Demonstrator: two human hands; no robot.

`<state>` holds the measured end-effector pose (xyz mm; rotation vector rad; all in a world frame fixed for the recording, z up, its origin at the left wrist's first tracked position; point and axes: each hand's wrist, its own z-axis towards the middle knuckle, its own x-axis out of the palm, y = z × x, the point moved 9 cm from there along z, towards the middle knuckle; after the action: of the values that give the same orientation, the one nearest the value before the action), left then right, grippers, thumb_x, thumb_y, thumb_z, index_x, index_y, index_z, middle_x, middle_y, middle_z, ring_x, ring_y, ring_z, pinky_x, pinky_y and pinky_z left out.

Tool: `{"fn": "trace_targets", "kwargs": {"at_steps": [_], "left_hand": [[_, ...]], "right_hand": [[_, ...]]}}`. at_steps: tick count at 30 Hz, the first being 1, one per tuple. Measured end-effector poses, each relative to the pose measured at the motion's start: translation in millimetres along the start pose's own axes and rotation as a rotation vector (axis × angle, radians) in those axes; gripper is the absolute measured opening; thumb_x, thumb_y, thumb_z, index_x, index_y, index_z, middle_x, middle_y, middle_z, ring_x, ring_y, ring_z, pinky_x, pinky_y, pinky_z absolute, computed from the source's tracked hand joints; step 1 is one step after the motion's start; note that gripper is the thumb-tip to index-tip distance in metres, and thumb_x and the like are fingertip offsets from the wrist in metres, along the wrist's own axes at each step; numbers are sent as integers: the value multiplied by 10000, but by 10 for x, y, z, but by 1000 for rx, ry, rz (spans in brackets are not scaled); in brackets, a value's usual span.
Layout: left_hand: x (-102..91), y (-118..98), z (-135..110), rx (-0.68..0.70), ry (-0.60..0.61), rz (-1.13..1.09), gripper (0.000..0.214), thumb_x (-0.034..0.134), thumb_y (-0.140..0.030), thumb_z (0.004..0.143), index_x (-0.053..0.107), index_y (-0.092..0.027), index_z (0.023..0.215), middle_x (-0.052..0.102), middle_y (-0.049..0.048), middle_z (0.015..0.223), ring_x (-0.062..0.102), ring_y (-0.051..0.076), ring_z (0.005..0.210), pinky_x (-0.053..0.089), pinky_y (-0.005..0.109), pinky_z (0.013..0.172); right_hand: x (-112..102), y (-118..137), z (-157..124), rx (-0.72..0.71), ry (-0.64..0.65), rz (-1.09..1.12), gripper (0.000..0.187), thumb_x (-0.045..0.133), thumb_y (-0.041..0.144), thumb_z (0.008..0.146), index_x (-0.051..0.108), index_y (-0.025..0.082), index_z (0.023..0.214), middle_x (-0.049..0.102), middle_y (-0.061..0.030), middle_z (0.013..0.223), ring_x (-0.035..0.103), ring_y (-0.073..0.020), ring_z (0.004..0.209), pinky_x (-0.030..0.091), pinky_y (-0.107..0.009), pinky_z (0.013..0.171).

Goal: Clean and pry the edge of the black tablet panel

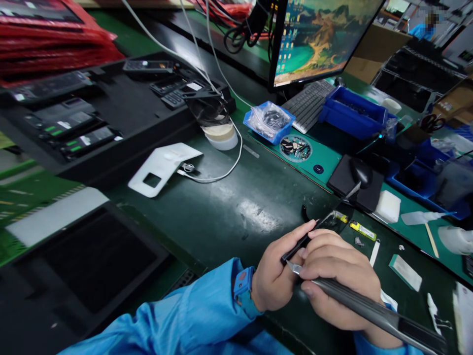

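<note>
My left hand [275, 273] is closed around the edge of a thin black phone-like device [322, 226] held tilted above the dark green mat [236, 207]. Right beside it, my right hand [338, 281] grips long metal tweezers [365, 305] whose tip points at the device's near end. Both sleeves are light blue, and a blue wrist strap [242, 288] sits on the left wrist.
A white card with a cutout [162, 167] and a white cable [218, 172] lie at the back left. Black trays of devices [74, 123] stand further left. A monitor [321, 34], keyboard [306, 103], blue bins [351, 113], mouse [360, 172] and small parts lie to the right.
</note>
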<state>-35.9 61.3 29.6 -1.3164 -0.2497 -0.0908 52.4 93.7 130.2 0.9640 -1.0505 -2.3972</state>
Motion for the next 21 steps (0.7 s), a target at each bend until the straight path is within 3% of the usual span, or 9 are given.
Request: {"fn": "trace_targets", "kwargs": {"at_steps": [21], "left_hand": [[3,-34,-10,-6,-8,-8,464,540,-243,1103,572,-366,1549,672,-52,1505,638,145,1373,479,192,1176]], "right_hand": [[-16,-9,13,16,-23,4,119,729,84,893,723,165,979,777,-39,845,761,-196,852,598,-398,962]]}}
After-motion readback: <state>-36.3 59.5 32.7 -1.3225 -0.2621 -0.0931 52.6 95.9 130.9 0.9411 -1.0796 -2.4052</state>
